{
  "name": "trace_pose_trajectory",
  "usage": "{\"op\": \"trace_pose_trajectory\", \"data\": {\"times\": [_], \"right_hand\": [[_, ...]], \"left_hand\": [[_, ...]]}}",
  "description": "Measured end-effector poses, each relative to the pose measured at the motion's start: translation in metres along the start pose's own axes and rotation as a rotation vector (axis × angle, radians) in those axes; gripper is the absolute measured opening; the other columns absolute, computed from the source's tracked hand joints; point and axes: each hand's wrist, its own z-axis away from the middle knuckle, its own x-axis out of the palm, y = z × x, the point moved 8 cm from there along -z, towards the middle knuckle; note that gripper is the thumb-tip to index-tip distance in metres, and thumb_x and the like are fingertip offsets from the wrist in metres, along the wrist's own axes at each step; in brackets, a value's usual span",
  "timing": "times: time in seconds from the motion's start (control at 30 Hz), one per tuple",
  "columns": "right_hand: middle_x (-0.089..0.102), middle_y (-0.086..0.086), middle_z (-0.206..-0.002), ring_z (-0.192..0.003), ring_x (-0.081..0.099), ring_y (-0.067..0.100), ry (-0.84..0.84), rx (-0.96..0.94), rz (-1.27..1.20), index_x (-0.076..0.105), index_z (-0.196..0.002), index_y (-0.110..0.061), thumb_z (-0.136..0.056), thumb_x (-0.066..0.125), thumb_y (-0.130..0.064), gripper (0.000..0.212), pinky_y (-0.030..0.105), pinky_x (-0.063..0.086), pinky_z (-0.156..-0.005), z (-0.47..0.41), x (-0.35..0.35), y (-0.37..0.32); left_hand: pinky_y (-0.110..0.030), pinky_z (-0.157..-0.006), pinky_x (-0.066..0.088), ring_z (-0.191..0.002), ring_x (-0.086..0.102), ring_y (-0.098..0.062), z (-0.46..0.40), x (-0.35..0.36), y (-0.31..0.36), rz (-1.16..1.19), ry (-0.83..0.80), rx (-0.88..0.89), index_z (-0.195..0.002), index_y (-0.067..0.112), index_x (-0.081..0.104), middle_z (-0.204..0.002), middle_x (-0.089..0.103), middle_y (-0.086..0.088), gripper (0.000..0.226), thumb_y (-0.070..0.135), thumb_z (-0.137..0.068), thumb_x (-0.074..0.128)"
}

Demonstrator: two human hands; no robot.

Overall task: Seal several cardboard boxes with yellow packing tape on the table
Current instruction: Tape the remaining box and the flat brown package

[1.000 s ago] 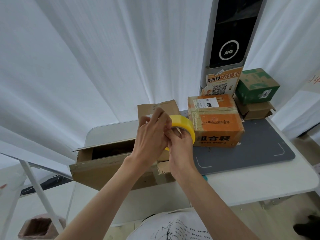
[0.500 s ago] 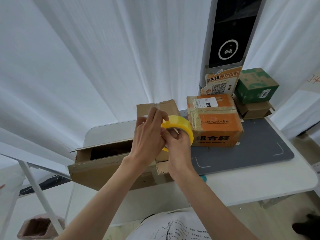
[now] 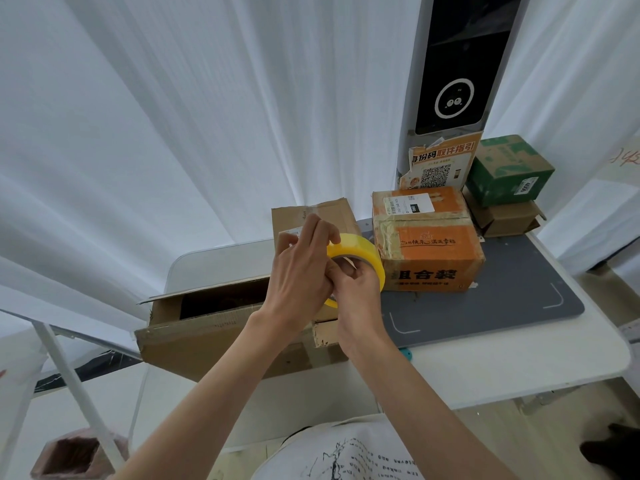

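Both hands hold a roll of yellow packing tape [image 3: 363, 252] in the air above the table. My right hand [image 3: 356, 292] grips the roll from below, fingers hooked through its core. My left hand [image 3: 301, 268] pinches at the roll's outer edge with curled fingertips. Beneath them lies a long brown cardboard box [image 3: 207, 323], its top flaps open, overhanging the table's left front. An orange box [image 3: 429, 251] sealed with old tape stands just right of the roll. A small brown box [image 3: 311, 216] stands behind my hands.
A green box [image 3: 509, 168] sits on a brown box [image 3: 505, 216] at the back right. A grey mat [image 3: 502, 299] covers the white table [image 3: 519, 358]. A tall kiosk with a dark screen [image 3: 457, 64] rises behind. White curtains surround. A metal frame [image 3: 69, 372] stands left.
The roll and both hands have stayed nearly in place, shifting slightly. My left fingers have worked along the roll's outer edge.
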Motion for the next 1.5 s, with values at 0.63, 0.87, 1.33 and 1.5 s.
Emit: {"op": "trace_pose_trajectory", "data": {"times": [0.63,0.87,1.33,1.5], "right_hand": [[0.078,0.008,-0.096,-0.088,0.075,0.021,0.018,0.016,-0.013,0.072,-0.099,-0.01,-0.093,0.068,-0.004,0.009,0.039,0.06,-0.086,0.0065,-0.0015,0.0032],[0.078,0.006,-0.096,-0.093,0.075,0.021,0.031,0.022,-0.031,0.072,-0.099,-0.013,-0.093,0.069,-0.006,0.01,0.044,0.059,-0.092,0.0086,-0.0024,0.0007],[0.078,0.007,-0.098,-0.09,0.075,0.021,-0.001,0.05,-0.038,0.071,-0.103,-0.009,-0.094,0.068,-0.007,0.01,0.032,0.058,-0.078,0.0072,-0.0005,0.0017],[0.078,0.004,-0.097,-0.092,0.075,0.02,-0.009,0.053,-0.049,0.07,-0.105,-0.011,-0.094,0.068,-0.009,0.011,0.031,0.06,-0.08,0.0081,0.0004,0.0016]], "left_hand": [[-0.03,-0.082,0.038,-0.059,0.058,-0.022,0.0041,0.0008,-0.0003,-0.035,-0.027,-0.011,-0.105,0.011,0.053,-0.105,0.052,-0.001,0.05,-0.01,-0.063,0.07],[-0.029,-0.082,0.035,-0.055,0.055,-0.02,0.0045,0.0017,0.0023,-0.022,-0.01,-0.025,-0.105,0.011,0.054,-0.105,0.053,-0.003,0.049,-0.009,-0.064,0.071],[-0.023,-0.075,0.026,-0.07,0.051,-0.021,0.0058,0.0021,-0.0044,0.032,-0.005,-0.053,-0.105,0.014,0.052,-0.105,0.053,0.001,0.051,-0.012,-0.063,0.065],[-0.023,-0.076,0.027,-0.072,0.055,-0.022,0.0049,0.0016,-0.0058,0.027,-0.007,-0.054,-0.105,0.014,0.053,-0.104,0.053,0.001,0.048,-0.009,-0.065,0.067]]}}
